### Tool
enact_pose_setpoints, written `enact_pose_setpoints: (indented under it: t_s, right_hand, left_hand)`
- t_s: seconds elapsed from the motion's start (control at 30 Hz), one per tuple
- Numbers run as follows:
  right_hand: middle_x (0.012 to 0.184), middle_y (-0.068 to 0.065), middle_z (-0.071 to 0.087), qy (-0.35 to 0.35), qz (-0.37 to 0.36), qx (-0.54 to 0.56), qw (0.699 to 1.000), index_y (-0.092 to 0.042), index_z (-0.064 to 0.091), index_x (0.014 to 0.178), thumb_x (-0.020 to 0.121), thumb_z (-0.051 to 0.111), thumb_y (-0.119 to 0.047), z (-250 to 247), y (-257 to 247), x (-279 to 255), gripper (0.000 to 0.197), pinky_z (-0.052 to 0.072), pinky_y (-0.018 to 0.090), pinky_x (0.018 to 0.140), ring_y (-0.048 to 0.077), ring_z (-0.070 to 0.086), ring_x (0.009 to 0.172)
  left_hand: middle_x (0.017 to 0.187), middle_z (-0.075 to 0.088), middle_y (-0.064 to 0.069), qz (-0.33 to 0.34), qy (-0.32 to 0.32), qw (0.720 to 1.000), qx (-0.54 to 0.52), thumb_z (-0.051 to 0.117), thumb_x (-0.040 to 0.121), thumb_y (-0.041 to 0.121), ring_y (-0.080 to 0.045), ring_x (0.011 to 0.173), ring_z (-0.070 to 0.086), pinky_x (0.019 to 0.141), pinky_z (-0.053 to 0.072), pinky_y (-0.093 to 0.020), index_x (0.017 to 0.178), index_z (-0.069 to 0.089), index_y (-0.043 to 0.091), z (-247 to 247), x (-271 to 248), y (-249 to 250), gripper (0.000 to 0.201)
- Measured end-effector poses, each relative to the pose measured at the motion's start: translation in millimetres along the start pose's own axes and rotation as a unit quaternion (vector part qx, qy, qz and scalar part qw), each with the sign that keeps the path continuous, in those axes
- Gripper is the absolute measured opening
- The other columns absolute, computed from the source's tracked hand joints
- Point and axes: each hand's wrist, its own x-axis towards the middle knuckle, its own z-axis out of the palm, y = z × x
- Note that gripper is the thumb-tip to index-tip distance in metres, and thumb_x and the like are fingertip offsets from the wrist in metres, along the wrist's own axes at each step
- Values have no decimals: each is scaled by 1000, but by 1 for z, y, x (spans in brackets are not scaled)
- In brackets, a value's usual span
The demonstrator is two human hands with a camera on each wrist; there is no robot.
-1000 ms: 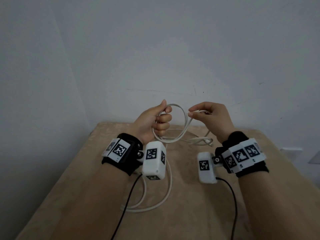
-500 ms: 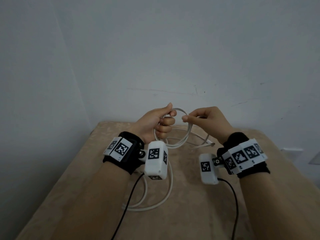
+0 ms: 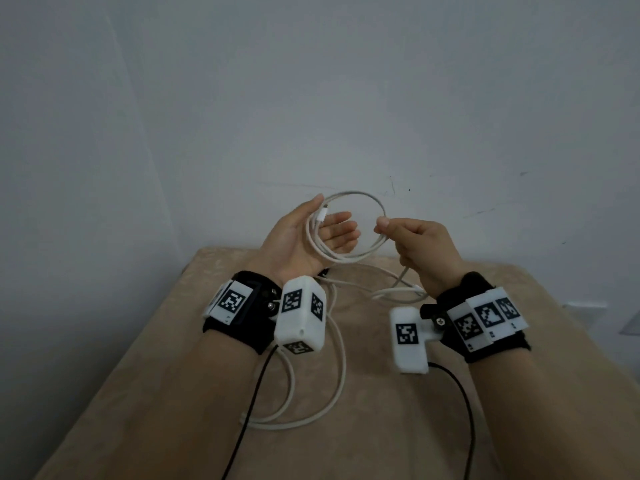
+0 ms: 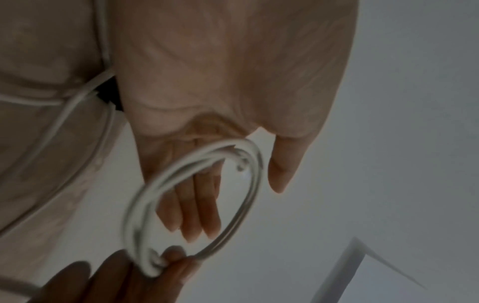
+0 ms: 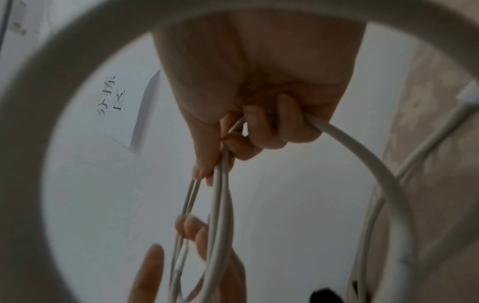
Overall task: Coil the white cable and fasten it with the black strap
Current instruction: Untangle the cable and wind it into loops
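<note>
Fingers of the left hand have just spread flat, leaving the right hand pinching the white cable coil, ready for another loop.

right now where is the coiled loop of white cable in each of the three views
Head: coiled loop at centre, held up between the left hand and right hand.
Left wrist: loop lower centre, blurred.
Right wrist: loop seen edge-on, centre.
Shared landmark: the right hand's fingers pinching the strands.
</note>
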Motion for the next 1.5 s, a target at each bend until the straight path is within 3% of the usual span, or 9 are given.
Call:
enact_pose_setpoints:
  t_s: [0.13, 0.2, 0.27, 0.4, 0.67, 0.8, 0.97, 1.17, 1.5]
  right_hand:
    - [46, -6, 23, 14, 17, 80, 997, -12, 73, 73, 84, 70, -28, 9, 2, 0, 19, 20, 17, 36, 7, 18, 40]
    - [45, -6, 23, 13, 21, 90, 996, -13, 72, 73, 84, 70, -27, 12, 3, 1, 19, 20, 17, 36, 7, 17, 39]
    - [43, -8, 23, 8, 18, 74, 997, -13, 73, 72, 84, 70, -28, 13, 2, 0, 19, 19, 17, 37, 7, 17, 39]
    - [38, -11, 26, -31, 2, 4, 1000, -15, 73, 70, 84, 70, -29, 14, 2, -3, 20, 21, 21, 42, 8, 19, 40]
    - [58, -3, 54, -86, -12, -143, 986, -8, 75, 78, 82, 70, -35, -2, 0, -6, 27, 33, 13, 48, 0, 37, 39]
    - [61, -4, 62, -86, -7, -149, 985, -1, 73, 81, 82, 71, -25, -19, 1, -2, 25, 36, 8, 48, -2, 46, 43]
    - [58, -11, 62, -58, 9, -131, 990, -3, 72, 77, 77, 76, -23, -26, 8, 3, 21, 35, 22, 53, 3, 40, 47]
    - [40, -18, 53, -15, 4, -149, 989, -9, 64, 68, 74, 80, -22, -32, 11, 5, 21, 35, 6, 42, -7, 48, 38]
    - [51, -6, 50, 6, -2, -174, 985, -12, 62, 62, 72, 82, -27, -20, 11, 7, 26, 36, 12, 40, -2, 43, 37]
  left_hand:
    - [50, 53, -4, 63, -2, 997, -33, 41, 97, 42, -23, 61, 66, 82, 55, -39, 62, 59, 7, 5, 4, -10, 52]
    - [42, 36, 3, 87, -27, 995, -48, 34, 98, 44, -14, 43, 48, 81, 54, -36, 53, 47, 14, 6, 5, -10, 56]
    - [40, 29, 7, 98, -42, 993, -45, 31, 99, 46, -8, 34, 31, 64, 54, -27, 52, 41, 18, 5, 6, -9, 56]
    - [38, 25, 9, 105, -19, 994, -19, 33, 98, 46, -4, 28, 22, 38, 30, -18, 51, 38, 21, 2, 5, -6, 54]
    - [39, 20, 10, 133, 82, 985, 71, 36, 99, 41, -2, 27, 15, 34, 10, -16, 61, 26, 22, -8, 0, 9, 44]
    - [39, 21, 10, 109, 96, 986, 84, 36, 99, 42, -2, 26, 16, 34, 9, -17, 60, 27, 22, -18, -5, 19, 45]
    - [38, 22, 10, 72, 79, 989, 100, 36, 99, 43, -2, 25, 17, 32, 11, -15, 60, 27, 22, -21, -8, 22, 44]
    - [38, 22, 10, 37, 70, 990, 117, 37, 98, 43, -2, 26, 14, 32, 11, -13, 55, 32, 22, -24, -11, 27, 48]
    - [39, 21, 11, -65, 14, 969, 239, 37, 97, 43, -5, 34, 5, 35, 9, -12, 59, 28, 21, -14, -2, 6, 45]
